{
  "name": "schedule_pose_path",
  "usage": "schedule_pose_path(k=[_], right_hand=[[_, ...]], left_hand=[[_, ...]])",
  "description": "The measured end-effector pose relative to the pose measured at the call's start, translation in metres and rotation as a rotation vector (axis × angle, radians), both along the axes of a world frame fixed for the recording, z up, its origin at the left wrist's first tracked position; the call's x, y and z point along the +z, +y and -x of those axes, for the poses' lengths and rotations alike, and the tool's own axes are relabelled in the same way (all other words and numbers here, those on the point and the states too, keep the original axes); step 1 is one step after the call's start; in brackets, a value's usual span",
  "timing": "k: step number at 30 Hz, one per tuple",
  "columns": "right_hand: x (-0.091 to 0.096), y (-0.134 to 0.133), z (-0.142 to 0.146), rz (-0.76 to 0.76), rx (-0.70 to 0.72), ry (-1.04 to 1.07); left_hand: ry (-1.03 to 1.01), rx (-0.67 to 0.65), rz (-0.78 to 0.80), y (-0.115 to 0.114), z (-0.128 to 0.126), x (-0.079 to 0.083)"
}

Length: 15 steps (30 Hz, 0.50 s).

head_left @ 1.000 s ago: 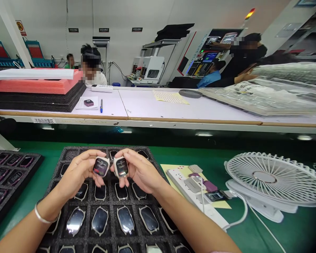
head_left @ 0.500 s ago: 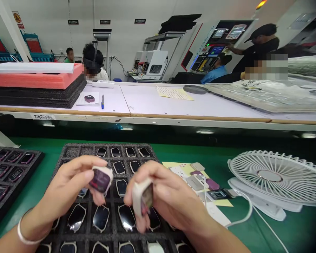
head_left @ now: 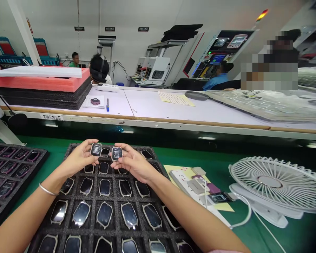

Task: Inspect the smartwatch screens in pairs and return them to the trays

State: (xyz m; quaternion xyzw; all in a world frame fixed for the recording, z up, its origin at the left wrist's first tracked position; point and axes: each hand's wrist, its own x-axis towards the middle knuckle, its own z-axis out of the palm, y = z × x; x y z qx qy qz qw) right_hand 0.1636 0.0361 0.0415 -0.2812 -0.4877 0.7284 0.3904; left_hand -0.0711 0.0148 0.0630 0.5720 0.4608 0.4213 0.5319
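Note:
My left hand (head_left: 80,158) pinches a smartwatch body (head_left: 96,149) with a light rim and lit dark screen, held over the far rows of a black foam tray (head_left: 112,207). My right hand (head_left: 133,163) holds a second watch body (head_left: 117,153) right beside the first, screen facing me. The tray's pockets hold several more watch bodies, screens up, such as one (head_left: 129,215) in the near rows. Both arms stretch forward over the tray, and a thin bangle (head_left: 47,190) sits on my left wrist.
A second black tray (head_left: 13,168) of watch bodies lies at the left. A white desk fan (head_left: 276,182) lies at the right, with a power strip (head_left: 197,186) and chargers beside it. Beyond the green mat runs a white bench (head_left: 173,109) with stacked foam; people sit behind.
Half a second ago both hands were low and close to me, tilting the watches edge-on. Now they have reached forward to the tray's far rows, with both screens turned up towards me.

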Motion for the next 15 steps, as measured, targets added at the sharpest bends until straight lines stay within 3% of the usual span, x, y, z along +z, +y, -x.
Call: schedule_pose_path(k=[5,8,11,15], right_hand=[[-0.011,0.022,0.026,-0.182,0.116,-0.296],[-0.013,0.041,0.051,-0.539,0.110,-0.592],[-0.017,0.053,0.077,-0.930,-0.004,-0.887],[-0.026,0.060,0.101,-1.006,0.014,-1.110]], left_hand=[[0.369,0.091,-0.116,0.022,0.066,-0.029],[0.609,0.142,-0.172,0.032,0.100,-0.049],[0.774,0.116,-0.212,0.037,0.115,-0.062],[0.964,0.078,-0.253,0.041,0.113,-0.060]])
